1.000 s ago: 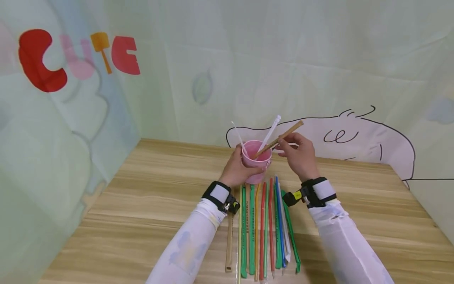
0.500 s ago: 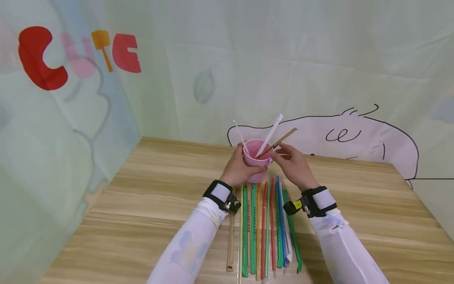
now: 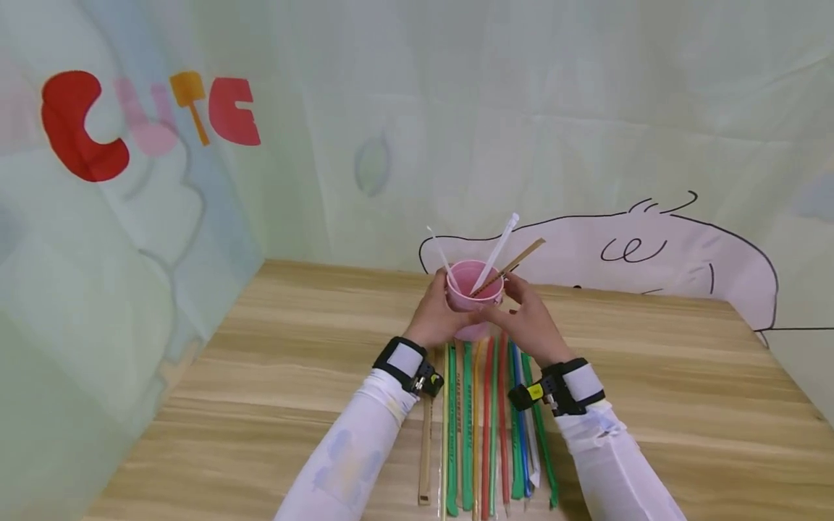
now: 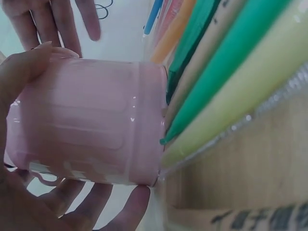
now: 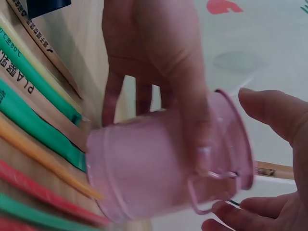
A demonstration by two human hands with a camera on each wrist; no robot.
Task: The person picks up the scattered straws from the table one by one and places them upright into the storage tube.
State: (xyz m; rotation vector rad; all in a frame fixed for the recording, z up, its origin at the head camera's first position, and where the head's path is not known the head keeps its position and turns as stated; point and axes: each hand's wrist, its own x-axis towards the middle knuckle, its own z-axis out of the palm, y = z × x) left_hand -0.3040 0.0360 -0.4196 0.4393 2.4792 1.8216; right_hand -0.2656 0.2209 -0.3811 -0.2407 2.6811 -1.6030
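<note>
A small pink bucket [image 3: 470,333] stands upright at the far end of a row of straws. My left hand [image 3: 434,316] grips it from the left, thumb across its front and fingers behind. At the right side, my right hand [image 3: 536,324] spreads around the rim; in the right wrist view its thumb [image 5: 269,108] is apart from the rim and its fingers lie by the bucket's wire handle [image 5: 195,195]. Inside the bucket lean a brown paper-wrapped straw [image 3: 523,255], a white wrapped straw [image 3: 498,250] and a thin white straw [image 3: 440,251].
Several straws lie side by side on the wooden table [image 3: 280,376], among them a brown one [image 3: 426,459], a green one [image 3: 467,427] and a red one [image 3: 486,434]. A cloth backdrop [image 3: 456,130] with printed drawings rises behind the table.
My right hand has let go of the brown straw, which now leans lower in the bucket, and has come down to the bucket's right side. My left hand keeps its hold.
</note>
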